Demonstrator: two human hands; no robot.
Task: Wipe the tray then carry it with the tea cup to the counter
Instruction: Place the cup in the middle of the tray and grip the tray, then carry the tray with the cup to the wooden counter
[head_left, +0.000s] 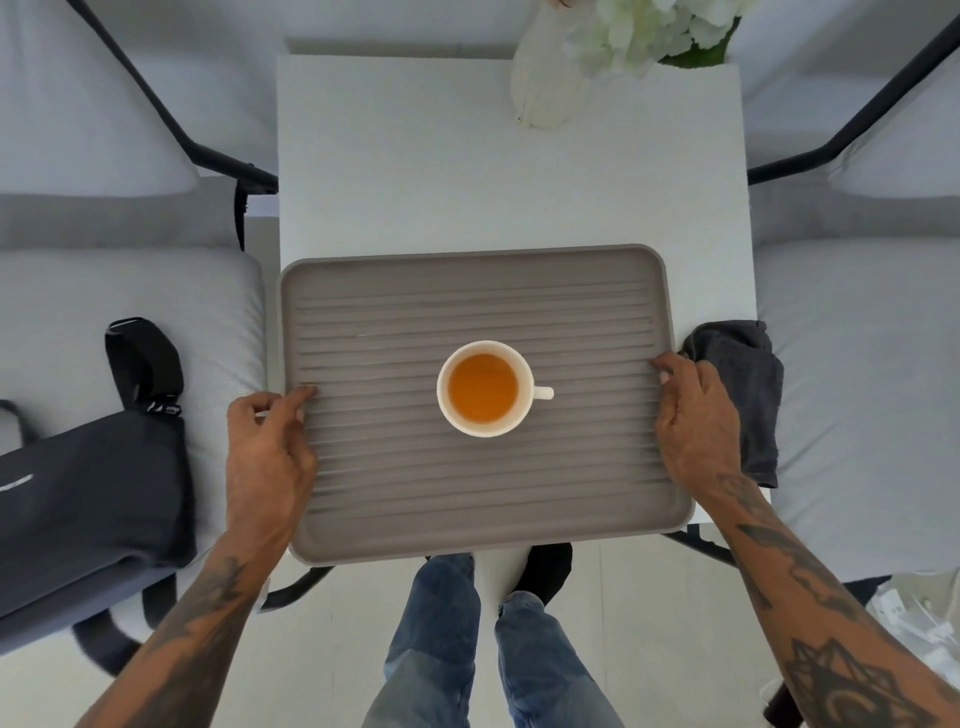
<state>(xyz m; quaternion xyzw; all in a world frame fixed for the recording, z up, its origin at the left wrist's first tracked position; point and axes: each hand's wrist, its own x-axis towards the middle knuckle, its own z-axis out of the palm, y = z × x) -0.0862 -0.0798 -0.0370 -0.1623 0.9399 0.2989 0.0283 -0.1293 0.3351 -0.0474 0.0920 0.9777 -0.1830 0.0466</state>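
While you look straight down, the grey ribbed tray (483, 291) fills the middle of the frame, lying on the white table (509, 176) with its lower edge overhanging the table's near end. Your left hand (267, 457) is closed on the tray's left rim, fingers curled over the lip with the tips on the ribs. Your right hand (696, 426) clasps the right rim the same way. Whether the tray rests on the table or is already raised off it cannot be told from this angle.

Near the centre of the tray stands the white tea cup (485, 388), upright, holding amber tea, its handle pointing to the right of the frame. It touches neither hand.

Just beside your right hand, at the right edge of the table, lies a crumpled dark grey cloth (748, 384), partly hanging over the table's side.

At the top of the frame a white vase (545, 88) with pale flowers stands on the far end of the table. Cushioned chairs with dark frames flank the table. On the left chair's seat, lower left of the frame, sits a dark bag (88, 493); its strap carries a small white mark or lettering, too small to read. No other writing shows.
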